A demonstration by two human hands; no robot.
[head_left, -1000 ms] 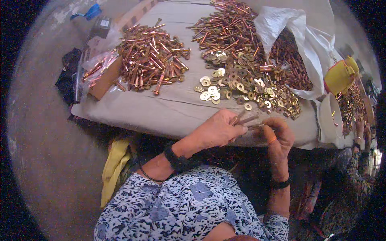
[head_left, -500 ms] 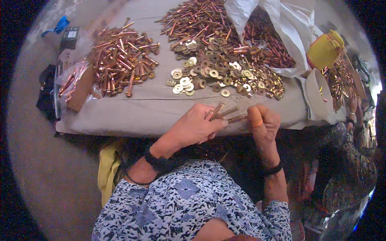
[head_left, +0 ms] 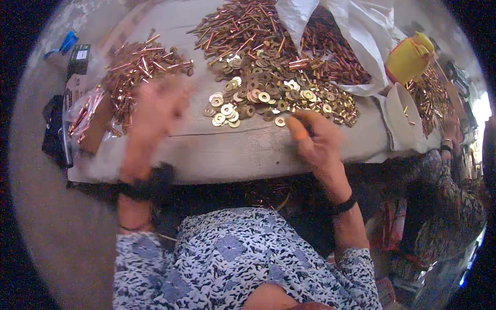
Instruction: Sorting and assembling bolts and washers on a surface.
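My left hand point(head_left: 161, 106) is smeared by motion over the near edge of the left pile of copper-coloured bolts point(head_left: 122, 98). Whether it holds anything does not show. At the near edge of a heap of brass-coloured flat washers point(head_left: 268, 93), my right hand point(head_left: 319, 138) is curled, with an orange band round one digit. Its fingertips come together beside the washers, and what they may hold is hidden. Behind the washers rises a bigger heap of the same long bolts point(head_left: 232, 31).
A white sack point(head_left: 356, 41) spills more bolts at the back right. Beside it are a yellow container point(head_left: 411, 58) and a white tub lying over point(head_left: 400, 111). A cardboard box point(head_left: 93, 126) and plastic bag stand at left. Another person's hand point(head_left: 450, 129) is at far right.
My left hand has swung left from the table's front edge to the bolt pile; the bolts it held no longer show. My right hand has moved left and forward to the washers.
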